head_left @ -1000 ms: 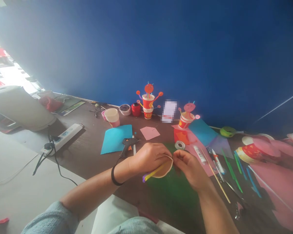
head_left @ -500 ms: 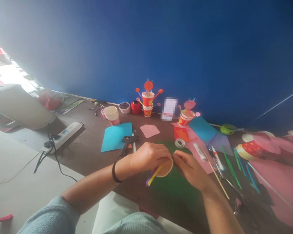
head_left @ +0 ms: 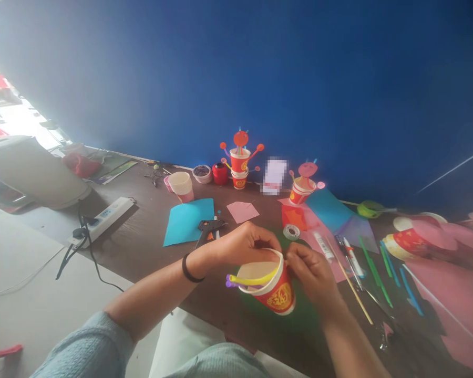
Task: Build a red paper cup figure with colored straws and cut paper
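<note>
A red paper cup (head_left: 274,290) with a gold emblem is tilted toward me above a green sheet (head_left: 303,320). My left hand (head_left: 244,244) curls over its far rim and grips it. A yellow straw (head_left: 252,279) and a purple one lie across the cup's mouth. My right hand (head_left: 313,273) pinches the rim on the right side, fingers closed.
A black glue gun (head_left: 208,227) lies on a blue sheet (head_left: 187,220). Tape roll (head_left: 290,231), glue stick (head_left: 322,245), pens, sticks and green straws (head_left: 372,262) lie right. Finished cup figures (head_left: 239,160) stand by the blue wall. A power strip (head_left: 104,216) is left.
The cup has been turned from mouth-facing-me to tilted, so its red side and emblem show. Both hands stayed on its rim and shifted slightly toward me.
</note>
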The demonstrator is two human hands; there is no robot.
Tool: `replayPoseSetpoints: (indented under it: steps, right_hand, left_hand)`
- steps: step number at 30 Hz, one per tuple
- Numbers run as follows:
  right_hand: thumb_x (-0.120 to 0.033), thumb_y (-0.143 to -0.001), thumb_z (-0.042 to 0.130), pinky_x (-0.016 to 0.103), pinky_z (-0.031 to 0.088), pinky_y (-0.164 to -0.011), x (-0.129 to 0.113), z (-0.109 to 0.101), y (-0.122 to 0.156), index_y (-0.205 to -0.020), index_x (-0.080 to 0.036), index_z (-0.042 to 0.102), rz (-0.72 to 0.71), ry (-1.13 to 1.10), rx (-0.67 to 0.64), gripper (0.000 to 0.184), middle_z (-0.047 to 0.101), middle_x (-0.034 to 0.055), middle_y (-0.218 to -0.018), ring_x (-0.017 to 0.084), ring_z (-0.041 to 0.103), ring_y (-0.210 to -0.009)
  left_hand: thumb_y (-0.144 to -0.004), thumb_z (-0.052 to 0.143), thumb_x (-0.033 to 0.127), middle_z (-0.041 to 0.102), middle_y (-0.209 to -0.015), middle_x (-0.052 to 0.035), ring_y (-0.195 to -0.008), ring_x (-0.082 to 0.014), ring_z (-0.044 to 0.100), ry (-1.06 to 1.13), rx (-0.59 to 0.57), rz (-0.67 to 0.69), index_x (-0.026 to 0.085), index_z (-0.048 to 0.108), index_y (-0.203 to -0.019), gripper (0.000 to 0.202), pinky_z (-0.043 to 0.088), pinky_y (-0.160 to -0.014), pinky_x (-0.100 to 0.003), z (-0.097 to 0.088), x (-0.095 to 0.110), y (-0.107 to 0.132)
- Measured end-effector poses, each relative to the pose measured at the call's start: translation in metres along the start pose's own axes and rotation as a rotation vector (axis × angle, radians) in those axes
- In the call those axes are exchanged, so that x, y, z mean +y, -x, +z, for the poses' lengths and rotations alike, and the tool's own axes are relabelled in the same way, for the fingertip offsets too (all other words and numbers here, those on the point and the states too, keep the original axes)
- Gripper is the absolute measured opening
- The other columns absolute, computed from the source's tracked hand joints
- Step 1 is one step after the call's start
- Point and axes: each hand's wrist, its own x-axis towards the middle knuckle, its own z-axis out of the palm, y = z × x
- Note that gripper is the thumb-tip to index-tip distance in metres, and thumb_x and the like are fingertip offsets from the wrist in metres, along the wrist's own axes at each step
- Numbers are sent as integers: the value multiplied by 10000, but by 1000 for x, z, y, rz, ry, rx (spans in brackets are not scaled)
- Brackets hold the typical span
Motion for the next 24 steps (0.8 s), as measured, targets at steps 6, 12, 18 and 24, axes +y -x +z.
replayPoseSetpoints:
  steps: [6,12,18,24]
  right_hand:
    - [-455,-881,468,229,212,-436,-14,-6,1,-613,-212,383,67,-107,-2,372,275,-70,-529,87,260,-466]
    - [-498,-896,412,228,266,-458,-12,-7,-3,-616,-204,418,53,0,49,406,360,-56,-530,95,351,-483]
    - [-456,-774,631,199,291,-459,4,3,-4,-710,-180,527,217,-193,23,303,436,-52,-590,78,389,-505]
    - [-449,-763,642,202,273,-443,-4,9,-4,-657,-181,524,226,-260,50,311,443,-56,-536,81,384,-474]
  left_hand:
    - [-768,579,189,686,-761,-48,-669,-116,605,-3,-4,15,100,690,-805,148,441,-591,-182,0,2,2]
    - [-760,574,194,667,-714,-19,-634,-97,574,-69,73,-43,108,681,-799,143,419,-559,-166,2,1,-2]
    - [-747,559,137,669,-733,-9,-652,-91,575,-219,128,57,134,683,-771,126,420,-609,-168,6,2,-3]
    - [-768,572,160,665,-755,-17,-686,-103,583,-259,132,114,141,683,-790,115,431,-647,-183,9,-4,-2]
